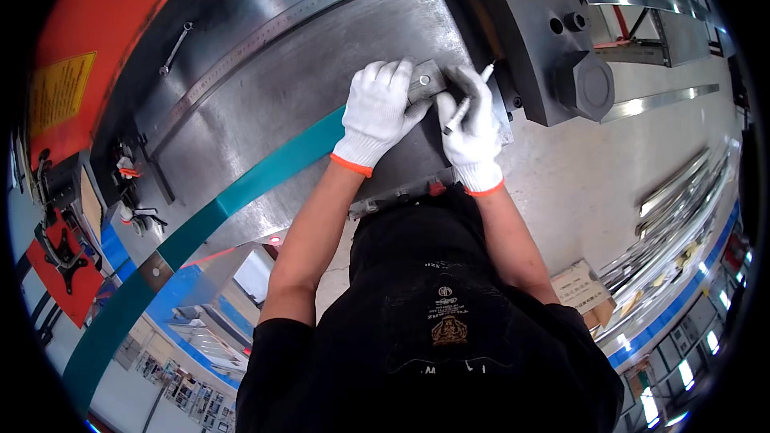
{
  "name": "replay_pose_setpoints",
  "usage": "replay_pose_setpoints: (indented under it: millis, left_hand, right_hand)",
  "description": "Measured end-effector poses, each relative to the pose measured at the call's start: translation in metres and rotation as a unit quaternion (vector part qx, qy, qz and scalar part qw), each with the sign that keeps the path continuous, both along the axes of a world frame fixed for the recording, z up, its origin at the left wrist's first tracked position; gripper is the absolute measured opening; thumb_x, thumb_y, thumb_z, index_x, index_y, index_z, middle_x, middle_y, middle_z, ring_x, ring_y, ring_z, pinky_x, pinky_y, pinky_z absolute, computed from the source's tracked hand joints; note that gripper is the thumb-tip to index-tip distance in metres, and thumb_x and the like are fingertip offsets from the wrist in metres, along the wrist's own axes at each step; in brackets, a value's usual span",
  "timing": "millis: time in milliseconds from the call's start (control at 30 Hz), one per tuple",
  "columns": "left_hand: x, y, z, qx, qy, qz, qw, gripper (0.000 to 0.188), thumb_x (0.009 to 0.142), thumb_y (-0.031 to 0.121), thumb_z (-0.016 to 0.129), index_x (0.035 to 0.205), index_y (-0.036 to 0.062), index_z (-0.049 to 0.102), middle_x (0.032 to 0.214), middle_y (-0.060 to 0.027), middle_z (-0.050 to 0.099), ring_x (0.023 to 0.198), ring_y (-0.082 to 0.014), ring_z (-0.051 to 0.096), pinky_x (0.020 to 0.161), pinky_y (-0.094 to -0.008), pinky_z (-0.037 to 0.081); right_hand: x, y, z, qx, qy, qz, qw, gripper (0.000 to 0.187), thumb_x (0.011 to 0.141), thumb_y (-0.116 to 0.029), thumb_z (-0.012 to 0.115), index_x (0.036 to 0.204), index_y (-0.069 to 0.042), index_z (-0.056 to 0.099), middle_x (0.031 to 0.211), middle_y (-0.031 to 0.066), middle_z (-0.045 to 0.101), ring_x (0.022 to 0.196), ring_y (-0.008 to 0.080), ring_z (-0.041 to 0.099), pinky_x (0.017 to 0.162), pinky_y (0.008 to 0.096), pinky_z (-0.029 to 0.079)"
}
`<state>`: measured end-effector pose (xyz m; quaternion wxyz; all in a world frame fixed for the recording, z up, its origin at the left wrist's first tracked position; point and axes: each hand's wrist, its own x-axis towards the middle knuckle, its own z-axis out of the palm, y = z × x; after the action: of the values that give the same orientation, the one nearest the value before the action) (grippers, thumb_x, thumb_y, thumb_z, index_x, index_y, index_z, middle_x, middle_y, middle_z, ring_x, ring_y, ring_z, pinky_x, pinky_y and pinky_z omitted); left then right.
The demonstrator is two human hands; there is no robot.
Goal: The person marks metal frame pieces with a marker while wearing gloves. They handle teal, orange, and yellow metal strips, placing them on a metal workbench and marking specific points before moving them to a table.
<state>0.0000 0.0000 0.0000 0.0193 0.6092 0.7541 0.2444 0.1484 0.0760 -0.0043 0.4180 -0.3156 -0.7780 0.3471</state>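
Note:
A long strip (277, 170) with a green covering runs from the lower left up onto the metal table. Toward its upper end lies a grey metal piece (423, 85) with a round hole; my glove hides where the two meet. My left hand (377, 104), in a white glove with an orange cuff, is closed over the strip's upper end beside the hole. My right hand (475, 132), gloved alike, holds a slim white pen (486, 74) between its fingers, with the pen slanting across the palm. Its fingertips are near the grey piece's right end.
A long steel ruler (265, 36) lies along the table's far side, with a wrench (176, 48) to its left. Heavy dark machinery with a large hex bolt (589, 87) stands at the right. Metal strips (682, 200) and a cardboard box (579, 290) are on the floor.

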Motion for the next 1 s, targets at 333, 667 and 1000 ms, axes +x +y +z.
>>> replay_pose_setpoints:
  millis: [333, 667, 1000]
  left_hand:
    - [-0.002, -0.001, 0.007, 0.001, -0.042, 0.001, 0.999, 0.069, 0.070, 0.030, 0.084, 0.127, 0.0014, 0.057, 0.112, -0.0120, 0.065, 0.106, -0.0288, 0.060, 0.092, -0.0420, 0.048]
    - [-0.002, -0.002, 0.001, -0.009, -0.045, 0.011, 0.999, 0.065, 0.071, 0.032, 0.083, 0.124, 0.0047, 0.059, 0.107, -0.0097, 0.066, 0.106, -0.0276, 0.060, 0.092, -0.0420, 0.048]
    - [-0.003, -0.003, 0.000, -0.001, -0.027, 0.005, 1.000, 0.062, 0.072, 0.033, 0.081, 0.121, 0.0030, 0.059, 0.105, -0.0118, 0.066, 0.105, -0.0284, 0.061, 0.093, -0.0412, 0.049]
  right_hand:
    - [0.004, 0.009, 0.040, -0.012, -0.068, 0.043, 0.997, 0.017, 0.082, -0.001, 0.074, 0.098, -0.004, 0.067, 0.089, 0.0088, 0.072, 0.073, 0.0259, 0.068, 0.066, 0.0353, 0.053]
    - [-0.004, 0.013, 0.043, 0.064, -0.130, 0.071, 0.987, 0.016, 0.084, -0.005, 0.074, 0.098, -0.006, 0.066, 0.088, 0.0083, 0.072, 0.073, 0.0273, 0.068, 0.067, 0.0364, 0.053]
    - [-0.042, 0.034, 0.072, 0.084, -0.267, 0.078, 0.957, 0.018, 0.091, -0.022, 0.068, 0.085, -0.004, 0.066, 0.070, 0.0161, 0.067, 0.062, 0.0333, 0.067, 0.057, 0.0416, 0.053]
